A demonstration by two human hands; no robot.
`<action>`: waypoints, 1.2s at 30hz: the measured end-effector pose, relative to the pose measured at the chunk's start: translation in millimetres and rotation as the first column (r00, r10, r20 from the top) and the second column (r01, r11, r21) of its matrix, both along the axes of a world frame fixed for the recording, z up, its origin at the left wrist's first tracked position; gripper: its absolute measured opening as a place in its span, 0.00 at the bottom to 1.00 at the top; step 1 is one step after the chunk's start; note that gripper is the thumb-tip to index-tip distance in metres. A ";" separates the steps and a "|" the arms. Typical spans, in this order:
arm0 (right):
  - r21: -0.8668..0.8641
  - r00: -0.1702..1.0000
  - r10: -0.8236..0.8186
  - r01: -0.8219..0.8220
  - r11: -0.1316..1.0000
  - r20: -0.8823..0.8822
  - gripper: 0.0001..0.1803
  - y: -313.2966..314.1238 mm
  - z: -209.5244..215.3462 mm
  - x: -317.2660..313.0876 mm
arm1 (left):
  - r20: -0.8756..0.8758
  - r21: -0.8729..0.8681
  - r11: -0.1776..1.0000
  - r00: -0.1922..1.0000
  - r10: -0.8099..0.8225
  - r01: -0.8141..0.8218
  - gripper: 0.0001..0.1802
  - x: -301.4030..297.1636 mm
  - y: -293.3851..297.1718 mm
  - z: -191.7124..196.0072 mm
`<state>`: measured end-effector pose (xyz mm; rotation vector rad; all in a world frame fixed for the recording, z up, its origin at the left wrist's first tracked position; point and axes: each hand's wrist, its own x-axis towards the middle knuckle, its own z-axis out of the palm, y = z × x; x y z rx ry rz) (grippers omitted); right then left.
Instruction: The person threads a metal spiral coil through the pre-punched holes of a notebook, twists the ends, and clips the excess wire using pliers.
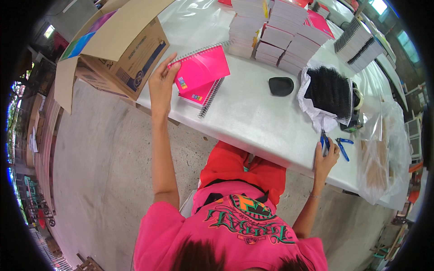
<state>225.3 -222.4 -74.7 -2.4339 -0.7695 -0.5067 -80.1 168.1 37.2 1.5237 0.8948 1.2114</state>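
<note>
At the table's left, my left hand [163,79] grips the edge of a pink spiral notebook [203,65], thumb on its cover. It is tilted over another pink notebook [205,93], whose dark coil runs along its right side. On the right, near the front edge, my right hand [326,159] is closed around blue-handled pliers [324,139], tips pointing away from me. A second pair of blue-handled pliers [343,148] lies just right of that hand. Beyond it, a heap of black spiral coils [329,94] rests in white wrapping.
An open cardboard box [131,63] stands at the left table edge. Tall stacks of paper blocks [282,34] rise at the back, with coil-bound stacks [358,45] farther right. A black dish-like piece [280,86] lies mid-table. Clear plastic bags [384,149] drape over the right end.
</note>
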 end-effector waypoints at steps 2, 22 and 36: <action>-0.027 1.000 0.009 -0.008 1.000 0.023 0.25 0.9 -1.5 -1.8 | -0.169 0.111 0.988 0.982 -0.089 0.109 0.24 -5.8 26.6 4.2; 0.037 0.978 0.181 -0.185 0.982 0.102 0.19 52.6 23.5 -12.4 | -0.722 0.432 0.564 0.645 -0.252 0.704 0.19 85.5 68.3 -51.6; 0.674 0.218 0.872 -0.562 0.479 -0.438 0.30 288.2 18.6 -90.3 | -0.494 0.193 0.842 0.791 -0.360 0.503 0.29 -16.8 19.3 -31.2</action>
